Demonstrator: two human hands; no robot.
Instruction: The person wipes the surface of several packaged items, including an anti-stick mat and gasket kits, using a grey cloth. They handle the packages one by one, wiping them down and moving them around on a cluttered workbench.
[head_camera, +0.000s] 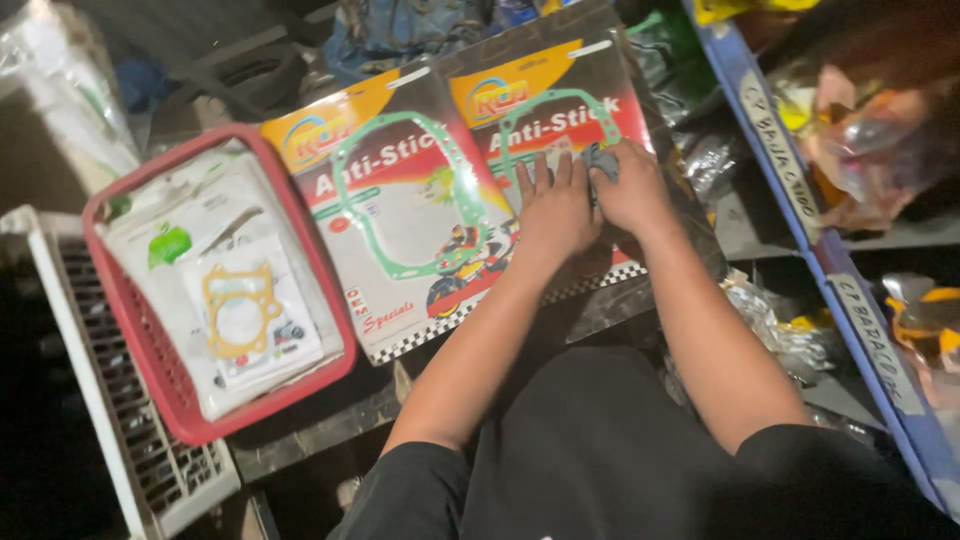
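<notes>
Two flat carded gasket packs lie side by side, each with a green gasket outline on a red, white and orange card. My left hand (553, 208) lies flat, fingers spread, on the right pack (560, 110). Just to its right, on the same pack, my right hand (628, 187) is closed around a small grey cloth (601, 160). The left pack (400, 215) lies untouched beside them. Both of my forearms reach up from the bottom of the view.
A red plastic basket (150, 345) at the left holds several bagged gaskets, an orange one on top. A white slatted crate (95, 385) stands beside it. Blue shelving (800, 220) with bagged parts runs along the right. More bags lie behind the packs.
</notes>
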